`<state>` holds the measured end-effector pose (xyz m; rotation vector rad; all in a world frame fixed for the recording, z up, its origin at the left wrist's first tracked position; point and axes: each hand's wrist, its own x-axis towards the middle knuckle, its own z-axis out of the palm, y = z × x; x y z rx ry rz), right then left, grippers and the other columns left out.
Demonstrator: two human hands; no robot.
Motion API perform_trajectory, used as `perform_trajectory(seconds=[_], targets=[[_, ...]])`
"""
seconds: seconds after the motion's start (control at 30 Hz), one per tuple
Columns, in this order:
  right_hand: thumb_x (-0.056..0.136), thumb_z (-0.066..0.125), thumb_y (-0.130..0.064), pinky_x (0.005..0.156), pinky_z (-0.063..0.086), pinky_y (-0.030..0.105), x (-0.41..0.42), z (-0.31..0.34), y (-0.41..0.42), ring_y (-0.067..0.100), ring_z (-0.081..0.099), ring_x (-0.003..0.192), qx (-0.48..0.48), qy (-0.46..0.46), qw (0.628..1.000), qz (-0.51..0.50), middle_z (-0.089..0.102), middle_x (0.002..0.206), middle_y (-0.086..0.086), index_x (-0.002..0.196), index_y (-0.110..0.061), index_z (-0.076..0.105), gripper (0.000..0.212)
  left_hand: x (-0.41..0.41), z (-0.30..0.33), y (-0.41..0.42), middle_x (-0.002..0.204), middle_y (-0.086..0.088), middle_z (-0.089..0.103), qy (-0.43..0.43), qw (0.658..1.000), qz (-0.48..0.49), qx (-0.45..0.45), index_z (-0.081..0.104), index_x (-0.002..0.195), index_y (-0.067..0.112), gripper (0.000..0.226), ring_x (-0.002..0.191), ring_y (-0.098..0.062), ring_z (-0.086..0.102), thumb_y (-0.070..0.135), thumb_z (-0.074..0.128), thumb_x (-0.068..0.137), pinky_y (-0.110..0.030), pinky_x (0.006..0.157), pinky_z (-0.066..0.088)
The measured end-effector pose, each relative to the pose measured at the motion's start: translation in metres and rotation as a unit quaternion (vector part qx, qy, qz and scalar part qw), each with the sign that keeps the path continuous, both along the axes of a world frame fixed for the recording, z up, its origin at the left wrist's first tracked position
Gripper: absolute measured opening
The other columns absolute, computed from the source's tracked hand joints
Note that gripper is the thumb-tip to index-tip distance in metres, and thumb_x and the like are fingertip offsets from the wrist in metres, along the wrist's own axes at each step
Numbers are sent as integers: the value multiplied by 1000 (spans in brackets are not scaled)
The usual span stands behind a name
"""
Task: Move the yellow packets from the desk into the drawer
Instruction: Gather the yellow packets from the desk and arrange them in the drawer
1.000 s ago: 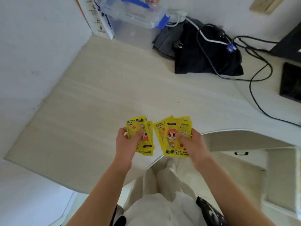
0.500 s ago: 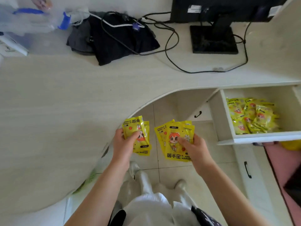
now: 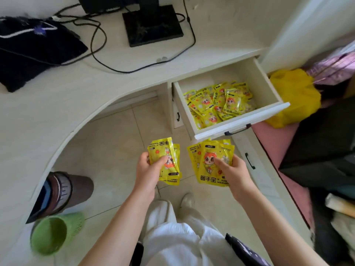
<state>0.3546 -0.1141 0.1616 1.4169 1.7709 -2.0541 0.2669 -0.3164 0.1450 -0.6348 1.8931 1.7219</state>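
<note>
Seen from above, a person stands in the curved cut-out of a pale counter (image 3: 57, 104), a batch of yellow packets in each hand. No yellow packets show on the part of the counter in view, which carries only a dark cloth bag (image 3: 32, 52), cables and a monitor stand (image 3: 151, 25), so the clearing looks close to finished. What remains, by my reading, is dropping these two batches into the drawer. The left hand (image 3: 147, 171) is raised in front of the body, its fingers curled behind a small stack of packets (image 3: 166, 162) and the thumb pressed on the front. Just beside it, the right hand (image 3: 233, 170) pinches a larger fanned stack (image 3: 208, 164) the same way, thumb on top. Up and to the right, the drawer (image 3: 240, 124) stands pulled open, already holding a loose heap of packets (image 3: 217, 104); the right-hand stack hangs just below its front edge.
</note>
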Motion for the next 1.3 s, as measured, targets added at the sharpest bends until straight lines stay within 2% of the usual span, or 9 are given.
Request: perform_trajectory(seconds=[0.3,0.47,0.73,0.83,0.93,1.1,1.17,1.23,1.3], targets=[[87,67,-17,64,57,34,-17,-3,96,20,71,71,33,7,999,-35,73,90,7,108,-10,64,22,-31,-9,105,101,-5,73,3,998,-56,0,59,110,14,35,91,-23,72,17,77,79,-42,84,57],[88,66,-16,56,52,27,-51,-5,147,2,65,53,54,12,998,-36,71,81,0,104,-12,65,17,-62,-23,154,99,-5,73,-21,998,-59,1,60,105,18,33,91,-24,72,22,78,78,-49,86,57],[87,67,-19,76,60,43,-116,-19,225,24,72,83,73,-34,997,-11,73,99,9,112,-9,63,27,-114,-50,215,101,-6,72,-80,996,-20,-32,60,101,22,37,90,-26,71,30,82,73,-53,83,57],[88,66,-22,72,59,39,-138,-27,248,22,71,84,79,-57,995,9,72,102,7,114,-12,61,28,-128,-64,226,104,-6,71,-107,993,6,-52,59,100,22,52,95,-27,69,39,85,59,-55,87,54],[91,63,-19,58,54,28,-159,-34,268,16,69,77,79,-63,994,32,70,98,4,112,-13,60,22,-143,-80,233,108,-7,70,-149,986,41,-55,58,103,20,71,96,-30,68,47,86,44,-56,88,52],[90,63,-17,71,56,36,-198,-59,294,21,66,78,75,-95,988,92,70,94,8,98,-13,63,10,-164,-89,254,118,-6,60,-170,977,91,-89,52,123,13,58,107,-29,58,30,81,75,-51,101,43],[89,63,-15,62,50,30,-211,-70,300,19,57,66,66,-97,986,120,66,84,8,89,-15,63,1,-169,-95,261,124,-5,60,-169,976,91,-102,51,128,12,64,108,-28,58,30,82,75,-48,101,44],[89,63,-16,61,46,29,-223,-82,304,19,53,66,60,-102,983,140,65,83,8,95,-12,65,8,-170,-104,268,125,-6,61,-169,974,81,-126,52,129,12,65,109,-28,59,29,82,74,-44,97,46],[89,64,-20,71,51,32,-233,-95,310,20,59,74,46,-111,980,156,69,90,8,105,-10,65,19,-168,-113,275,121,-6,64,-178,971,77,-143,57,124,12,55,106,-27,60,27,80,76,-42,95,47]])
